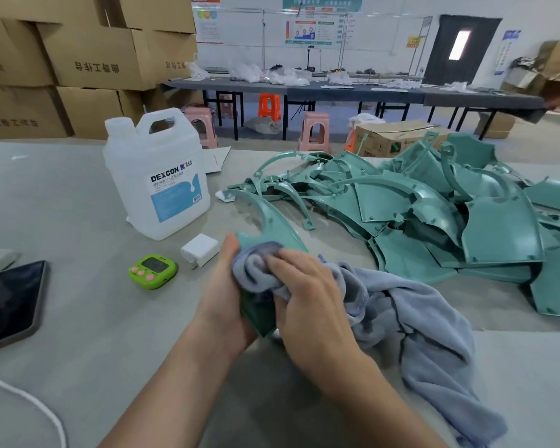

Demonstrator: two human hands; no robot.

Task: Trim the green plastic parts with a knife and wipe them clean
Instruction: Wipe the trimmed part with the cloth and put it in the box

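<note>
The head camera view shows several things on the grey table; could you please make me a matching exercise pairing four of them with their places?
Things:
1. white jug
2. green timer
3. grey-blue cloth
4. dark tablet

Places:
A. at the left edge of the table
B. pressed by the right hand on the green part, which the left hand holds
C. upright behind the white charger
D. lying left of the white charger

Pairs: 1-C, 2-D, 3-B, 4-A

This looks like a factory work room. Big cardboard boxes [88,56] are stacked by the wall. Long dark tables [353,92] have plastic stools [314,130] under them. Work charts [314,27] hang on the far wall. Many green plastic parts [434,202] lie piled on the grey worktable [78,318].
</note>
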